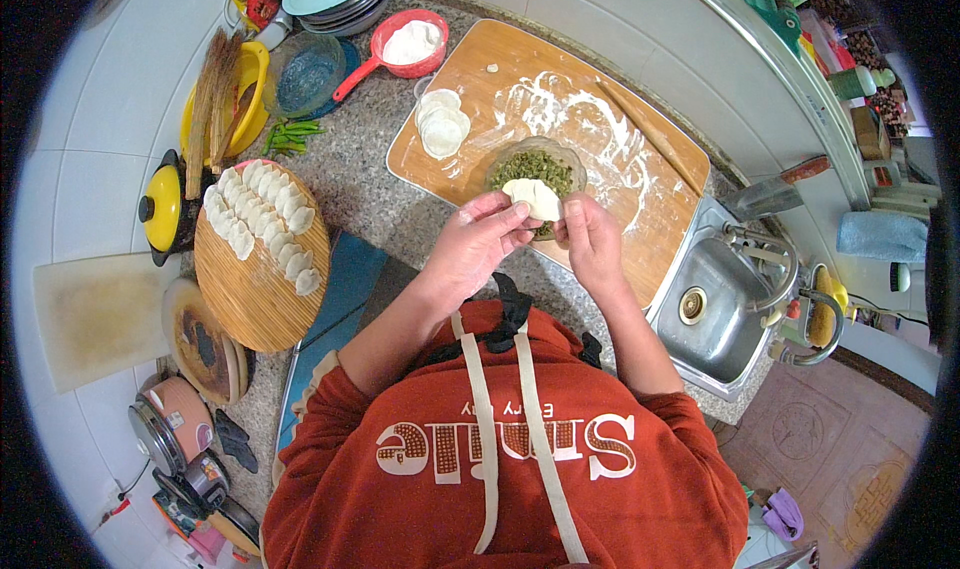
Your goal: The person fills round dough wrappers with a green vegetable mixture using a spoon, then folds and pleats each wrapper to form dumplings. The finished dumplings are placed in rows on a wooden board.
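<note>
A folded dumpling (532, 198) is held between both hands, above a glass bowl (576, 170) of chopped green filling (531, 167). My left hand (480, 235) grips its left side, and my right hand (589, 231) pinches its right end. The bowl sits at the near edge of a floured wooden board (480, 59). Overlapping round dough wrappers (441, 126) lie at the board's left, with a small dough piece (492, 68) above them. A wooden rolling pin (649, 135) rests along the right side. Rows of shaped dumplings (262, 201) stand on a round wooden board (247, 299) at the left.
A red flour scoop (367, 63) stands behind the board, near green chillies (296, 135) and a glass bowl (307, 74). A cleaver (761, 198) and a steel sink (694, 336) are at the right. A yellow-lidded pot (165, 207) stands beyond the round board.
</note>
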A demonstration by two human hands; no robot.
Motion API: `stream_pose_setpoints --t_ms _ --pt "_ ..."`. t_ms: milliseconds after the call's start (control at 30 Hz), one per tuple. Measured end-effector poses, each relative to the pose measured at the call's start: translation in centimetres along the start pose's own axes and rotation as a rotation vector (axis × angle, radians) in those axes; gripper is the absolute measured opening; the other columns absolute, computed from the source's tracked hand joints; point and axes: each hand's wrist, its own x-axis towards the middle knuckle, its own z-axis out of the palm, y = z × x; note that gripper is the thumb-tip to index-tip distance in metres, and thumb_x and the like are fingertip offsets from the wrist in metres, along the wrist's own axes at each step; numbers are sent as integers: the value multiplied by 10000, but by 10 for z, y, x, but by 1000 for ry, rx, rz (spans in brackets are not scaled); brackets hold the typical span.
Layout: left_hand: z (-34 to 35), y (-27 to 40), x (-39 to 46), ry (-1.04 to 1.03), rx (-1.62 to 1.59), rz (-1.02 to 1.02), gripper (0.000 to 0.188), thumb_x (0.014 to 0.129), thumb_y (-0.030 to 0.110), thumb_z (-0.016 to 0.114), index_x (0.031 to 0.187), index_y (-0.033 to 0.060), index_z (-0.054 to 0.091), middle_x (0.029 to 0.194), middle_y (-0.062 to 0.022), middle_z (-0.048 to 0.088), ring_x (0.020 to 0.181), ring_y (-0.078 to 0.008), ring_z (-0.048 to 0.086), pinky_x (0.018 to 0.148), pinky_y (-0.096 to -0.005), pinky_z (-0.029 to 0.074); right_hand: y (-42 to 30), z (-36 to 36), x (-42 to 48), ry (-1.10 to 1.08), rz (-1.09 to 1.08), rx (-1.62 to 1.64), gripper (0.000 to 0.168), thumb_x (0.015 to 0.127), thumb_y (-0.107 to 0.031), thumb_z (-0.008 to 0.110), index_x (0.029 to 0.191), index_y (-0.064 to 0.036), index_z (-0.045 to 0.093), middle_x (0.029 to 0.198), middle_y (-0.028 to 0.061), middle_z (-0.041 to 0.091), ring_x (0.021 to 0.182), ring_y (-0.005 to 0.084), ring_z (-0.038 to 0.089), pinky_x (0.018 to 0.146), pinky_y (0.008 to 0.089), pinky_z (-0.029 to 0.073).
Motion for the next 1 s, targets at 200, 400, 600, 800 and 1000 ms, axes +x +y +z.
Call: stream_pose_setpoints --t_ms 200,400,600,800,1000 --pt "2 0 0 0 -22 -1 244 946 138 605 1160 23 587 1083 -71 648 968 -150 620 835 -280 495 1 2 -1 -13 -72 -43 331 1006 -249 472 775 -19 530 664 80 538 593 212 525 575 335 429" --pt "1 0 -1 0 -59 9 242 945 136 607 1170 48 591 1090 -65 646 967 -148 619 855 -293 503 -2 4 -2 -38 -97 -97 293 989 -242 499 795 -25 536 659 105 516 609 232 543 584 361 437" --pt "0 1 -2 16 -31 -9 262 947 141 609 1187 38 588 1093 -57 644 967 -147 617 856 -301 507 -8 3 1 -59 -24 -33 261 980 -215 511 804 -24 537 668 124 516 612 245 544 585 362 437" --pt "-2 -3 -2 27 -10 8 281 962 156 590 1207 21 579 1130 -67 638 1002 -157 618 877 -308 507 -4 7 -2 -29 -113 -132 300 1001 -236 481 794 -26 535 657 95 527 601 191 533 579 333 438" --pt "6 -1 -6 16 72 4 354 972 153 575 1275 -25 534 1165 -88 626 1016 -162 622 878 -301 513 -15 4 -1 -48 -13 61 270 987 -195 513 777 -27 531 659 84 526 601 172 522 571 322 429"
